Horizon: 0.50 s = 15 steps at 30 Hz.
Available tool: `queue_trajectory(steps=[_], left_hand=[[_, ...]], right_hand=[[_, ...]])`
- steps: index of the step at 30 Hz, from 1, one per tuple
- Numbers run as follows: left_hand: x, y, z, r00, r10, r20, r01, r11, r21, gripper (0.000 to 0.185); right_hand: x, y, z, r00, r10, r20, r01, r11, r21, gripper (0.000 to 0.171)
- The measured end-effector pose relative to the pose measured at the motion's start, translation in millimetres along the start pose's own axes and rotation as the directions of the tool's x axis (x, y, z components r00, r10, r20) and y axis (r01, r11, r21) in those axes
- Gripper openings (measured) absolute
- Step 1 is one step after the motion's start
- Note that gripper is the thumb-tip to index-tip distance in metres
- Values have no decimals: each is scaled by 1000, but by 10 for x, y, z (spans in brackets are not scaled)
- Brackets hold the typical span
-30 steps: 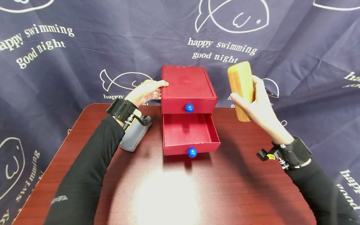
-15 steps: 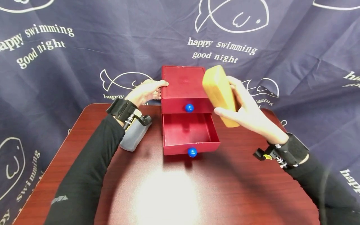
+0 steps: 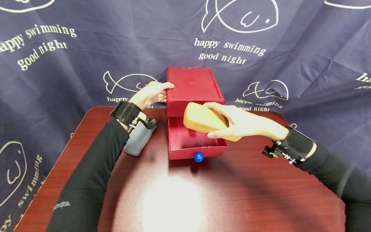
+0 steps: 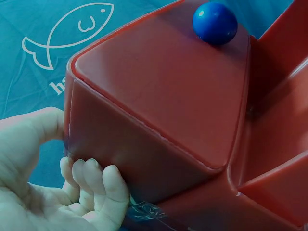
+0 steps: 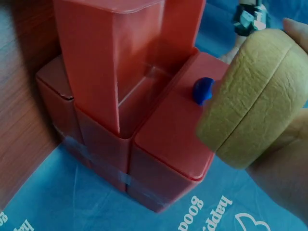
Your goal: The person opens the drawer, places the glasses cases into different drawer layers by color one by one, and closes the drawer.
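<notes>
A red two-drawer box (image 3: 192, 87) stands at the back of the wooden table (image 3: 174, 199). Its lower drawer (image 3: 195, 143) is pulled out, with a blue knob (image 3: 198, 157) on the front. My left hand (image 3: 150, 93) grips the box's left side, thumb on the top edge, fingers (image 4: 103, 190) curled against the wall. My right hand (image 3: 236, 124) holds a tan oblong case (image 3: 203, 120) flat over the open drawer, hiding the upper drawer's knob in the head view. The right wrist view shows the case (image 5: 252, 96) beside that upper knob (image 5: 203, 90).
A dark blue cloth (image 3: 72, 54) with white fish drawings and lettering hangs behind the table. A grey camera unit (image 3: 139, 138) hangs under my left wrist, close to the tabletop. A bright glare spot lies on the wood in front of the drawer.
My right hand has carried the tan case from the right of the box leftward and down, turning it from upright to lying flat over the open drawer. The left hand has stayed put.
</notes>
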<state>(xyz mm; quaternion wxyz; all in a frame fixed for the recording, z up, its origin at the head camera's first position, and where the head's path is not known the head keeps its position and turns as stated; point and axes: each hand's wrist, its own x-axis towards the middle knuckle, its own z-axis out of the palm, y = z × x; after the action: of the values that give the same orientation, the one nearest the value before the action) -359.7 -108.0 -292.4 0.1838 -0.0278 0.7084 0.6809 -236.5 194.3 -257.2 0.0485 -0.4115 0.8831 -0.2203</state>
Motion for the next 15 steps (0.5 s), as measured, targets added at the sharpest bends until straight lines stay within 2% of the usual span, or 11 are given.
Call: queue_trajectory(steps=[3,7,15], left_hand=[[-3,4,-3,1000,-4,3,4,1000,12,16],[1,5,-7,1000,-5,8,4,1000,25,17],[5,-8,-7,1000,9,-4,-9,1000,18,14]], right_hand=[[49,-11,20,996,0,94,0,1000,1,74],[90,-37,38,981,44,191,-43,999,-8,70],[210,-12,82,933,148,328,-128,988,-81,68]])
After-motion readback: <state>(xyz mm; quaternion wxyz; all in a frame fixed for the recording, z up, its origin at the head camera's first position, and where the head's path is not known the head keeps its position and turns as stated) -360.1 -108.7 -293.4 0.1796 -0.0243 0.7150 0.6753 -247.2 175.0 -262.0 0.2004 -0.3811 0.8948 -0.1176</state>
